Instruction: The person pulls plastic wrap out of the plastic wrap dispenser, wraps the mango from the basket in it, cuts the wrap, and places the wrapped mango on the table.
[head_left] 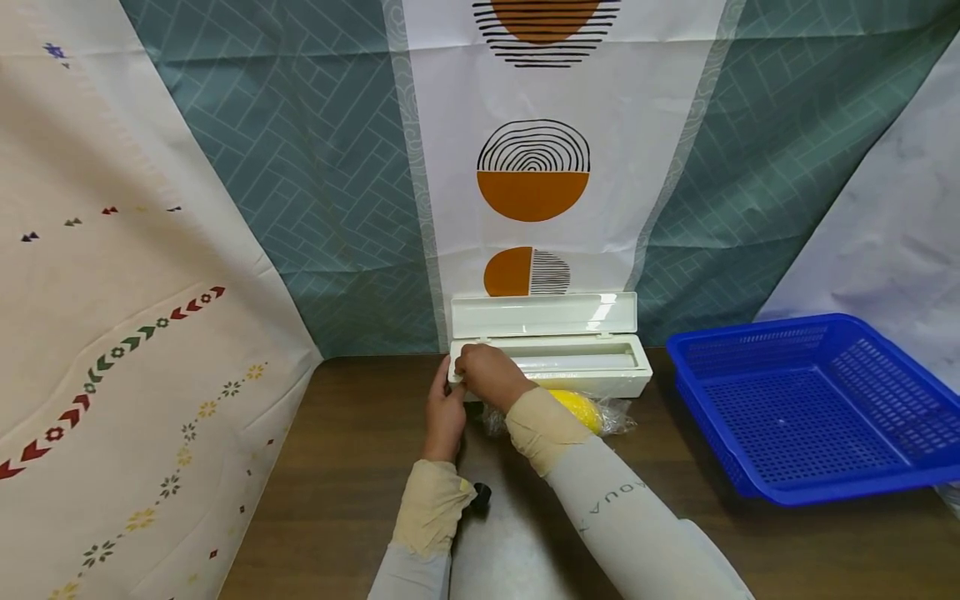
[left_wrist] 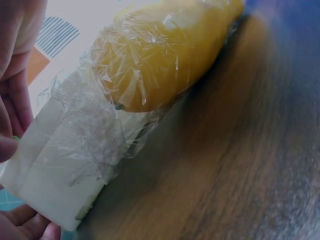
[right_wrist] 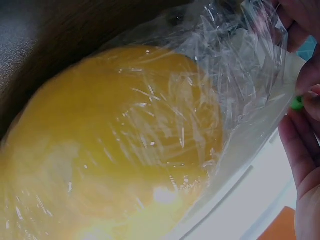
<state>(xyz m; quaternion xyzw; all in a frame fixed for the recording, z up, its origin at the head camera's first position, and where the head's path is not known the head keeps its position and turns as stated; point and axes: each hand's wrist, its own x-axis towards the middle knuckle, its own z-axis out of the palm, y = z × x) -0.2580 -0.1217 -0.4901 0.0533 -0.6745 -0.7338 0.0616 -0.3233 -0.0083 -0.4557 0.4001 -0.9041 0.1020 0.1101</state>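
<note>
A white cling film dispenser (head_left: 592, 383) stands against the back cloth, its lid (head_left: 543, 315) raised and a roll of film (head_left: 573, 362) inside. My left hand (head_left: 446, 417) holds the dispenser's left end, its fingertips against that end in the left wrist view. Over the same corner, my right hand (head_left: 491, 372) pinches a small green slider (right_wrist: 297, 103) at the edge. Before the dispenser lies a yellow fruit (left_wrist: 160, 55) wrapped in crinkled clear film (right_wrist: 245, 65). My right forearm partly hides the fruit in the head view.
A blue plastic basket (head_left: 780, 492) with perforated walls sits on the right of the brown wooden table (head_left: 322, 500). Patterned cloths (head_left: 337, 167) hang behind and along the left side. A small black object (head_left: 482, 497) shows beside my left wrist.
</note>
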